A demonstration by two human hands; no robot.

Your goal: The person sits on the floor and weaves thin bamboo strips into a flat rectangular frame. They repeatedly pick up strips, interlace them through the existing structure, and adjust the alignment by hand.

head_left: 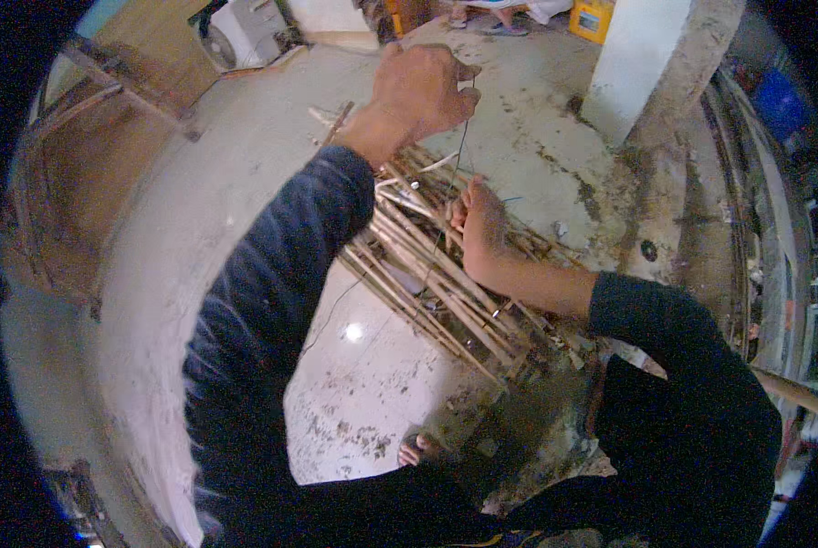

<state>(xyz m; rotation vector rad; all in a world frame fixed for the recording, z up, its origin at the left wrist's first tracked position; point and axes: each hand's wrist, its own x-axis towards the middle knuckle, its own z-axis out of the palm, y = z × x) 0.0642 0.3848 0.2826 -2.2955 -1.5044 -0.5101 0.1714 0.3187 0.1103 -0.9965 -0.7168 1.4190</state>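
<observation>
A bundle of long thin wooden sticks [427, 265] lies slantwise on the floor in front of me. Above its far end my left hand [423, 89] is raised, with thumb and finger closed on a thin dark cord [464, 142]. The cord runs down taut from there to my right hand [480, 224]. My right hand is low over the middle of the sticks, its fingers closed where the cord meets them; the exact grip is partly hidden. Below that hand a dark strand continues across the sticks. Another thin strand [331, 310] trails on the floor to their left.
A pale pillar [642, 68] stands at the far right, near a yellow crate [591, 20]. Wooden boards [108, 146] lean at the left. A white appliance [245, 35] is at the back, and another person's feet [496, 23] show there. My foot [418, 449] is near the sticks.
</observation>
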